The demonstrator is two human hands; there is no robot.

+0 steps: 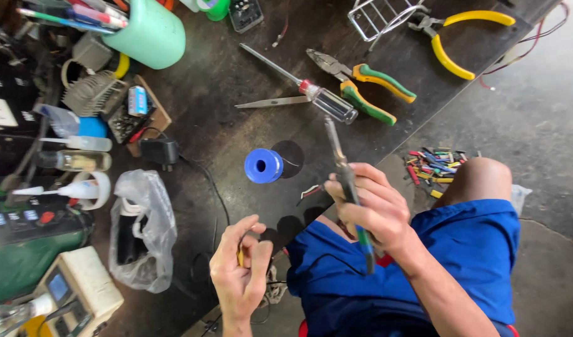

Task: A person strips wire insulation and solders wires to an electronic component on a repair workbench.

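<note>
Dark, cluttered desk (236, 134) carries a blue spool (263, 166) near its front edge. I see my right hand (377, 209) with its grip closed on pliers (349, 190), nose up; left hand (239, 271) pinches something small and yellow (240, 257) over my lap, close for working.

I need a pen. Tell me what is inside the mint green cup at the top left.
The mint green cup lies tilted with pens and markers sticking out of its mouth, red, green and pink among them. Anything deeper inside is hidden by the cup's wall.
</note>
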